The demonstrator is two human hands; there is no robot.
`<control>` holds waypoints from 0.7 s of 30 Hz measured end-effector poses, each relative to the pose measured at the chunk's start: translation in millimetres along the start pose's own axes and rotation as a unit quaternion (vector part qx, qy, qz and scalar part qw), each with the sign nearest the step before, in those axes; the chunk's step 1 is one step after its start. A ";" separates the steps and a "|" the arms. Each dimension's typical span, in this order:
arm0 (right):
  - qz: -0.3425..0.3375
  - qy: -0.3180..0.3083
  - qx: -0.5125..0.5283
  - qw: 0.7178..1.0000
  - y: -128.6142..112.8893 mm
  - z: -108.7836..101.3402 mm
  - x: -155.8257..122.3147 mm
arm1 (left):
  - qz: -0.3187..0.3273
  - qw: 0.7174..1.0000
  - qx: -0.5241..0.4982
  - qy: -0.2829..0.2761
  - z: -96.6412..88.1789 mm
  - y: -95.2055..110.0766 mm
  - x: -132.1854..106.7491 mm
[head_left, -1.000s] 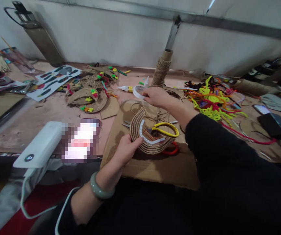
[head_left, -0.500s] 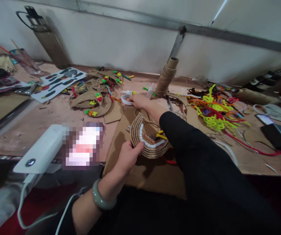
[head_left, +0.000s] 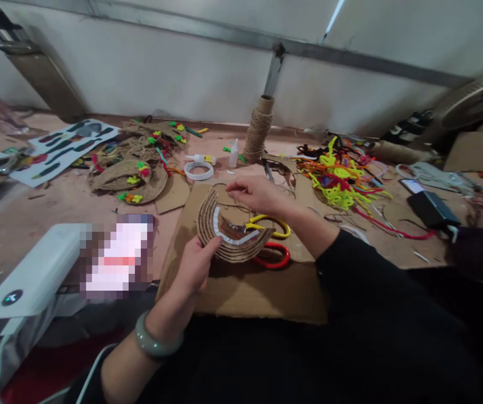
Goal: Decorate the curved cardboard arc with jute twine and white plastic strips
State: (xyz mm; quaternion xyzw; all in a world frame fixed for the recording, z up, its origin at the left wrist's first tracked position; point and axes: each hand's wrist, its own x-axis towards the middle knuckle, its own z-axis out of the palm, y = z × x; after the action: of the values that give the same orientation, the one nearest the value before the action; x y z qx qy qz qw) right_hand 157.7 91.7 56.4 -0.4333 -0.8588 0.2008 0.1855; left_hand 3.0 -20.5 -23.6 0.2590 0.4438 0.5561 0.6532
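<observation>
My left hand (head_left: 195,262) grips the lower left of a curved piece wrapped in twine (head_left: 208,227), thumb on its face. A strip of white tape (head_left: 237,241) follows its inner edge. My right hand (head_left: 252,193) hovers just above the far side of the piece, fingers curled together; whether something small is between the fingertips I cannot make out. Scissors with a yellow and a red handle (head_left: 276,259) lie behind and beneath the piece, blades mostly hidden. Under them is a cardboard sheet (head_left: 262,297). A roll of white tape (head_left: 199,171) lies just beyond.
A twine spool (head_left: 256,132) stands behind beside a small glue bottle (head_left: 233,154). Twine pieces with coloured trims (head_left: 127,177) lie left; a heap of pipe cleaners (head_left: 338,179) lies right. A power bank (head_left: 39,269) and a blurred phone (head_left: 117,258) sit front left.
My right hand has left the tape roll and come back toward the twine-wrapped piece. More of the scissors' handles shows. The view has shifted right; my left hand keeps its grip.
</observation>
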 end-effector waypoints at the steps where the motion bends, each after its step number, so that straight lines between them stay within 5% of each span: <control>1: -0.003 -0.001 0.014 1.000 -6.9 0.0 -13.9 | 0.003 1.000 -0.004 0.001 0.7 0.8 0.0; 9: -0.051 -0.003 -0.004 0.999 -47.9 23.1 -64.4 | 0.003 0.999 0.014 0.030 3.0 4.2 0.5; 15: -0.078 0.099 -0.055 0.990 -35.9 56.9 -64.9 | 0.033 0.999 0.001 0.041 4.8 1.3 2.6; 21: -0.100 0.124 -0.027 0.987 -19.9 69.5 -63.4 | 0.030 0.998 0.036 0.037 8.5 4.5 1.4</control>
State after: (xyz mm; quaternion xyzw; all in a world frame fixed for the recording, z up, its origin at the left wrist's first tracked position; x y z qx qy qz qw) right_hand 145.4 16.1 -1.8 -0.3721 -0.8729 0.1027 0.2983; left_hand 8.1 -16.8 -16.3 0.2752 0.4797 0.5684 0.6092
